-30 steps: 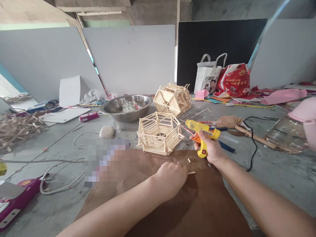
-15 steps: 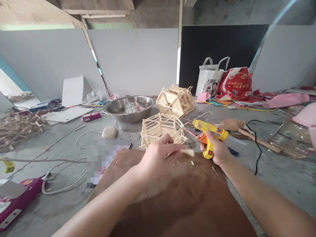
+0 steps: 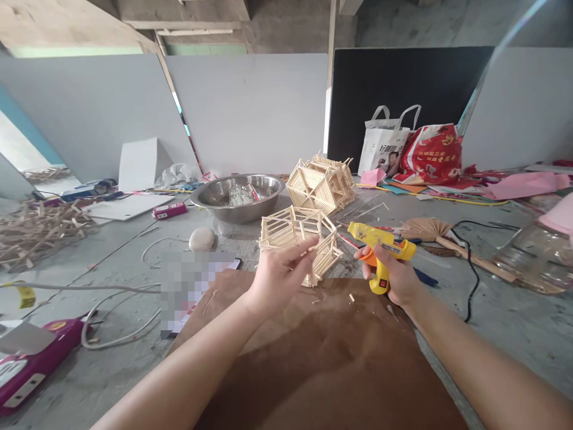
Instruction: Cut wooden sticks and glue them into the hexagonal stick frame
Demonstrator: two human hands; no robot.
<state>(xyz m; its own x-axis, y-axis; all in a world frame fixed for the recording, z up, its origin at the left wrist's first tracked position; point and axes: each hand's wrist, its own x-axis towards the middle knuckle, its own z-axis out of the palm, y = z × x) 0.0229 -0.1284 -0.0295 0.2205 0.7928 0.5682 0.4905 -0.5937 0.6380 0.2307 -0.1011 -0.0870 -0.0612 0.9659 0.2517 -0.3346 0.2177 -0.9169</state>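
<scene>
My left hand (image 3: 278,275) is pinched closed in front of the hexagonal frame of wooden sticks (image 3: 329,263), overlapping its near side. A short wooden stick is between its fingertips, mostly hidden now. I cannot tell whether it touches the frame. To the right, my right hand (image 3: 400,279) is wrapped around a yellow hot glue gun (image 3: 367,233) with an orange trigger. Its nozzle points left, close to the frame's right side. Under both hands lies a brown sheet (image 3: 322,352), with a tiny stick offcut (image 3: 351,298) on it.
Behind stand a second stick structure (image 3: 313,182) and a steel basin (image 3: 219,209). A white round object (image 3: 202,239), a phone-like device (image 3: 230,266) and a purple power strip (image 3: 49,352) with cables lie left. A hand fan (image 3: 427,229) and a glass jug (image 3: 535,257) are right.
My left hand has picked up a short stick from the brown sheet and raised it up and left to the stick frame. The glue gun has shifted slightly right in view.
</scene>
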